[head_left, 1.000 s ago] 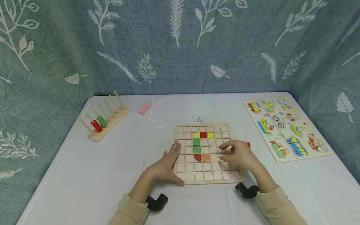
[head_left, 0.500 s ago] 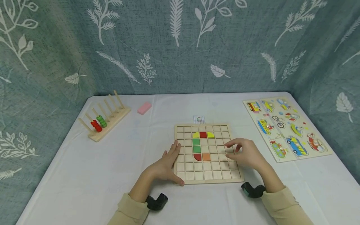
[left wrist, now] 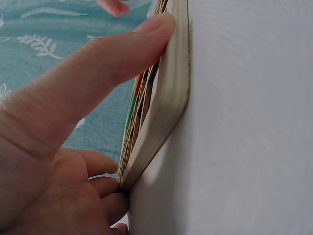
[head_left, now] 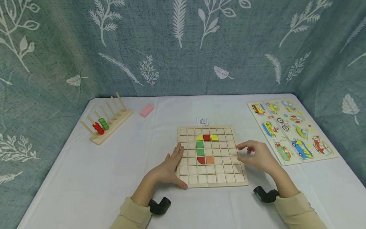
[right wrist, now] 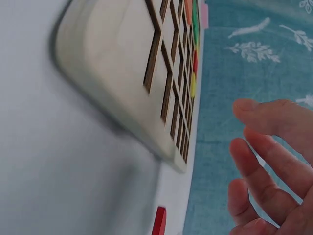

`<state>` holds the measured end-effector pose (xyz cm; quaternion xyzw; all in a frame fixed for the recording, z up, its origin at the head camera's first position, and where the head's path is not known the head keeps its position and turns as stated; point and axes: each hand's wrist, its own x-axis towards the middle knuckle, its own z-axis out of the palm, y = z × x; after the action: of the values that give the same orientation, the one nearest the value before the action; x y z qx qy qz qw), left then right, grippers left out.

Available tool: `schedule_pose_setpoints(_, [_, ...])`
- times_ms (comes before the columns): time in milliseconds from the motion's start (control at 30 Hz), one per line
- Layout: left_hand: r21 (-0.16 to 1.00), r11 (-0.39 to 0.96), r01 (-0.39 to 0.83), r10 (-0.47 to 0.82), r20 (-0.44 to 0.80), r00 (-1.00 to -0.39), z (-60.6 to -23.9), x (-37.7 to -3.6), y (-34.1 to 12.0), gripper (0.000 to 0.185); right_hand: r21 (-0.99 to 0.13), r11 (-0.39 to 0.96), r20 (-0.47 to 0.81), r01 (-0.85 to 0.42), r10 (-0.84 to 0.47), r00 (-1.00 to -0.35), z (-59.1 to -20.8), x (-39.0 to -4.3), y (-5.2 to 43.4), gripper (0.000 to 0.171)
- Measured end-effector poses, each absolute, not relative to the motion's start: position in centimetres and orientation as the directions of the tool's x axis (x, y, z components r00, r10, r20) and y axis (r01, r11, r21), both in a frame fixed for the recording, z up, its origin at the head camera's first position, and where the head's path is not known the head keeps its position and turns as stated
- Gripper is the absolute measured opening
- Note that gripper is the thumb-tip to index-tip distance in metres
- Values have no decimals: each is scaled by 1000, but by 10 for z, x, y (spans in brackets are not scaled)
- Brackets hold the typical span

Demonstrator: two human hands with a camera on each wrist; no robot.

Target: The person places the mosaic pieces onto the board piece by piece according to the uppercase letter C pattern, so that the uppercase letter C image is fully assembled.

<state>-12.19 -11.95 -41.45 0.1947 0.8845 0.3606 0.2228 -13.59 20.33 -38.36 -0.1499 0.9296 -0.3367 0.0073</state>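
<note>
A wooden grid board (head_left: pixel 211 185) lies on the white table. Coloured tiles sit in its cells: yellow tiles with a rounded corner (head_left: pixel 214 137), a red square (head_left: pixel 206 137), green squares (head_left: pixel 200 152), a red rounded tile (head_left: pixel 201 160) and an orange square (head_left: pixel 210 160). My left hand (head_left: pixel 167 168) rests along the board's left side, fingers spread, its thumb (left wrist: pixel 122 54) on the front edge. Just off the board's right edge hovers my right hand (head_left: pixel 257 156), fingers loosely bent with nothing between them. Past those fingers, a red block (right wrist: pixel 159 221) lies on the table, partly covered in the head view.
A small gridded pattern card (head_left: pixel 202 121) lies behind the board. To the right is a vehicle picture puzzle (head_left: pixel 291 132). At the back left stand a peg stand (head_left: pixel 111 127) with red and green beads and a pink block (head_left: pixel 147 110).
My right hand has drawn back rightward from over the board to just beyond its right edge. The left hand, board and tiles have stayed put.
</note>
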Motion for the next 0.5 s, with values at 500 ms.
schedule_pose_setpoints(500, [723,666,186,504,-252,-826,-414,-122,-119,131,-578,781,41,-234,-258,-965,-386,-139,225,36])
